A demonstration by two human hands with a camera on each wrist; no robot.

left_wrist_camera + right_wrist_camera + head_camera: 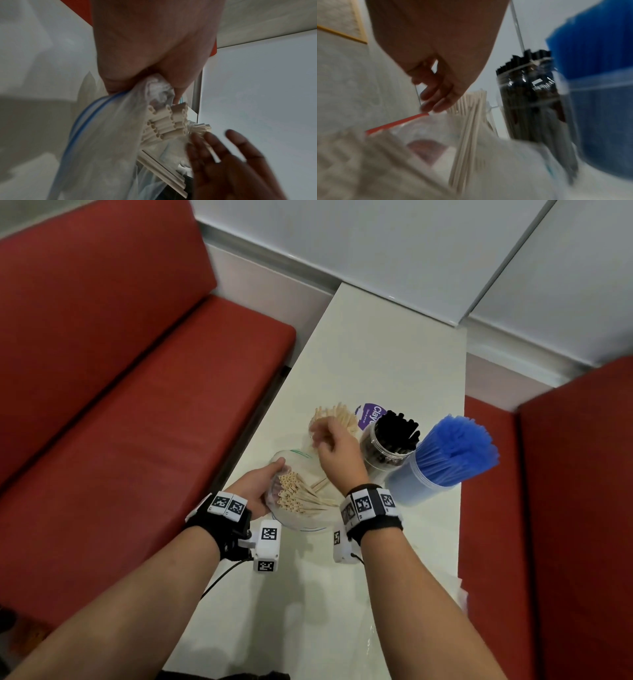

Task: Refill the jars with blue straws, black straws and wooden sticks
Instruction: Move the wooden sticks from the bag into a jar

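Note:
On the white table (376,354) my left hand (260,491) pinches the rim of a clear zip bag (301,522) and holds its mouth open. Wooden sticks (298,496) lie bundled inside. The left wrist view shows the same pinch (145,83) on the bag (106,135), with the stick ends (163,125) facing out. My right hand (329,443) hovers over the bag mouth, fingers spread and relaxed (436,97), just short of a jar of wooden sticks (334,416). A jar of black straws (387,446) and a jar of blue straws (431,474) stand to its right.
Red bench seats flank the table on the left (137,405) and right (565,508). A purple-labelled item (371,414) sits behind the jars. Crumpled clear plastic (394,638) lies at the near right. The far half of the table is bare up to the wall.

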